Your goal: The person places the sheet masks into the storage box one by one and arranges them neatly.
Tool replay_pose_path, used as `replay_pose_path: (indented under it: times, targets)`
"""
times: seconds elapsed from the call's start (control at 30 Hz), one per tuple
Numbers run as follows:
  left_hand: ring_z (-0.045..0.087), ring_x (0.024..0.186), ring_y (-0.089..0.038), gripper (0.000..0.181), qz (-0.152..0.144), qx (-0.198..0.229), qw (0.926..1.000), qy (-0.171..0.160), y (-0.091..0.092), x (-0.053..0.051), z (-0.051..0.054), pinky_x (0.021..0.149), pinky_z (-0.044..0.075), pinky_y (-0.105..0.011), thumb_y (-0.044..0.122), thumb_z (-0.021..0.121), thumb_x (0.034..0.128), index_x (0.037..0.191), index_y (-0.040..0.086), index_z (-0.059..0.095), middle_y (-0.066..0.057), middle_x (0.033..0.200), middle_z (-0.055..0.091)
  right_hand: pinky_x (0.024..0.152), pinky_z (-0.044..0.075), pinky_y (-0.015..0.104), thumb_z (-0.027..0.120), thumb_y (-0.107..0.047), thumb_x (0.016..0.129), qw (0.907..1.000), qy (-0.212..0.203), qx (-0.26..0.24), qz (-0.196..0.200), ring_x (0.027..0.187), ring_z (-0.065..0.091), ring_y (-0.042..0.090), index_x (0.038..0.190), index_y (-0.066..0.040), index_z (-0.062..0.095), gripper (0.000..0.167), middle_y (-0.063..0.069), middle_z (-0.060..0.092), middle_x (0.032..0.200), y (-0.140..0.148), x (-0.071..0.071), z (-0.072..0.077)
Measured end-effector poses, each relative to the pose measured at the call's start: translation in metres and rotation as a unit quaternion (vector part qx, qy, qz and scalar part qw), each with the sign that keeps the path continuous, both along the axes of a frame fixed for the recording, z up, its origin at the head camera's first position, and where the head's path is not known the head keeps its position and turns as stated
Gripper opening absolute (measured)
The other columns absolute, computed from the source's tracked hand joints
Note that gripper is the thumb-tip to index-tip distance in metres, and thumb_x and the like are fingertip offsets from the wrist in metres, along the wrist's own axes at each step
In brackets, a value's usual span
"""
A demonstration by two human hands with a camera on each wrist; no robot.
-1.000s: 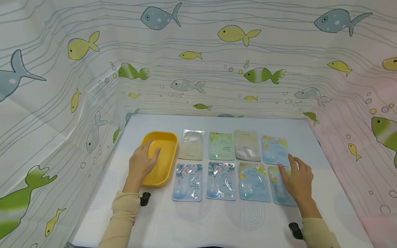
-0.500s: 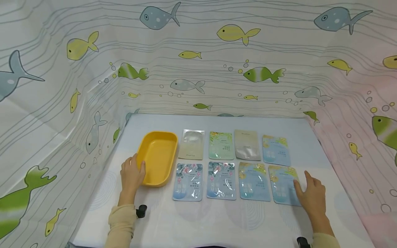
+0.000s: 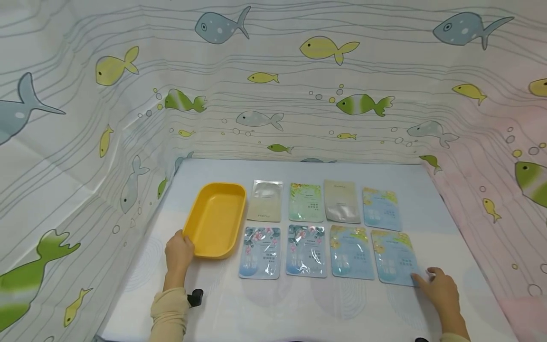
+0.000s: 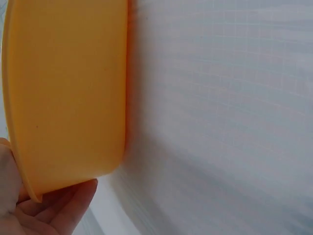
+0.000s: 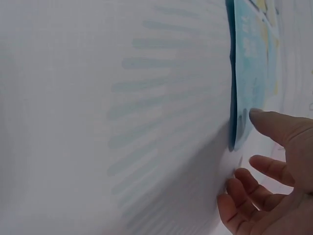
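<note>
My left hand (image 3: 179,251) pinches the rim of a yellow plastic tray (image 3: 215,221) at its near left corner. In the left wrist view, the fingers (image 4: 73,208) lie against the outside of the tray wall. At the right, a blue sheet mask packet (image 3: 395,259) with yellow flowers lies flat on the table. My right hand (image 3: 443,290) is at its near right corner. In the right wrist view, the thumb (image 5: 276,125) is at the packet's (image 5: 249,58) corner, while the other fingers are loosely bent beside it, apart from it.
Several more packets lie in two rows: two silver-beige packets (image 3: 265,202) (image 3: 342,202), a green one (image 3: 306,203), a blue one (image 3: 381,209) at the back, and flowered ones (image 3: 259,254) in front. A fish-printed curtain (image 3: 295,90) encloses the white table (image 3: 299,308).
My left hand has drawn back from over the tray and now grips its near left corner. My right hand has moved back and right, from over the packets to the front packet's corner.
</note>
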State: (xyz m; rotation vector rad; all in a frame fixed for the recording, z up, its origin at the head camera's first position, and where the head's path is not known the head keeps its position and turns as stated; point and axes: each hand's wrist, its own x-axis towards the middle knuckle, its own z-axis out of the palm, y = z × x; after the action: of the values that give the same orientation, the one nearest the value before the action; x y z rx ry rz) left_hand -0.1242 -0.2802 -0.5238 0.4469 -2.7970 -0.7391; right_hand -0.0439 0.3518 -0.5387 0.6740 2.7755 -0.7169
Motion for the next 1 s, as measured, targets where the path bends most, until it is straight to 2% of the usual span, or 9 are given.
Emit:
replay_pose_path:
  times: [0.07,0.27,0.47,0.6,0.73,0.83,0.9,1.0]
  targets:
    - [0.053,0.094,-0.056,0.034,0.008,-0.003,0.9999,0.011,-0.002,0.000,-0.003,0.080,0.043,-0.060,0.001,0.038,0.0914,0.113,-0.022,0.051,-0.042,0.102,0.056,0.079,0.042,0.056,0.063,-0.037,0.085,1.0000,-0.003,-0.003,-0.007,0.097,0.047,0.054,0.118,0.022,0.039,0.072,0.041,0.051,0.107,0.002,0.001,-0.003]
    - [0.055,0.090,-0.056,0.033,0.022,0.005,0.9991,0.035,-0.006,0.001,-0.010,0.077,0.044,-0.060,0.003,0.038,0.0927,0.109,-0.020,0.055,-0.040,0.100,0.059,0.075,0.044,0.052,0.060,-0.033,0.087,0.9997,0.005,-0.013,-0.021,0.094,0.049,0.051,0.115,0.020,0.043,0.063,0.040,0.051,0.104,0.001,0.001,-0.006]
    - [0.055,0.089,-0.056,0.031,0.042,0.032,0.9963,0.068,-0.005,0.003,-0.012,0.077,0.043,-0.060,0.004,0.040,0.0930,0.105,-0.019,0.057,-0.038,0.097,0.060,0.070,0.044,0.048,0.063,-0.029,0.086,0.9983,0.003,-0.026,-0.052,0.088,0.051,0.046,0.110,0.019,0.046,0.057,0.036,0.053,0.096,-0.007,0.002,-0.007]
    - [0.055,0.090,-0.054,0.029,0.063,0.068,0.9905,0.102,-0.004,0.003,-0.019,0.079,0.042,-0.059,0.005,0.043,0.0933,0.102,-0.017,0.059,-0.037,0.098,0.061,0.069,0.045,0.046,0.066,-0.028,0.084,0.9976,0.012,-0.032,-0.060,0.087,0.053,0.047,0.107,0.018,0.048,0.055,0.035,0.055,0.095,-0.011,0.002,-0.008]
    - [0.057,0.092,-0.050,0.027,0.091,0.122,0.9772,0.148,-0.003,0.004,-0.028,0.079,0.044,-0.054,0.005,0.046,0.0935,0.102,-0.016,0.061,-0.034,0.098,0.063,0.070,0.045,0.047,0.069,-0.027,0.081,0.9964,0.017,-0.038,-0.074,0.086,0.054,0.046,0.103,0.018,0.051,0.053,0.033,0.058,0.091,-0.012,0.000,-0.011]
    - [0.061,0.088,-0.043,0.025,0.116,0.153,0.9638,0.185,-0.002,0.004,-0.034,0.071,0.048,-0.033,0.005,0.051,0.0924,0.100,-0.015,0.064,-0.032,0.094,0.065,0.071,0.044,0.048,0.072,-0.026,0.079,0.9929,0.020,-0.059,-0.101,0.086,0.054,0.045,0.100,0.019,0.053,0.053,0.032,0.059,0.089,-0.012,0.000,-0.013]
    - [0.063,0.080,-0.031,0.024,0.136,0.173,0.9538,0.204,0.000,0.003,-0.036,0.066,0.043,-0.017,0.005,0.054,0.0911,0.099,-0.014,0.066,-0.031,0.091,0.066,0.073,0.043,0.049,0.072,-0.024,0.078,0.9887,0.020,-0.076,-0.128,0.088,0.053,0.045,0.100,0.019,0.054,0.051,0.032,0.059,0.091,-0.012,-0.001,-0.016]
    - [0.057,0.070,-0.004,0.024,0.166,0.216,0.9365,0.221,0.003,0.002,-0.037,0.062,0.035,-0.005,0.006,0.056,0.0899,0.099,-0.014,0.067,-0.032,0.093,0.065,0.076,0.042,0.050,0.072,-0.020,0.079,0.9818,0.021,-0.097,-0.162,0.093,0.051,0.046,0.102,0.018,0.055,0.048,0.034,0.058,0.098,-0.011,-0.001,-0.018]
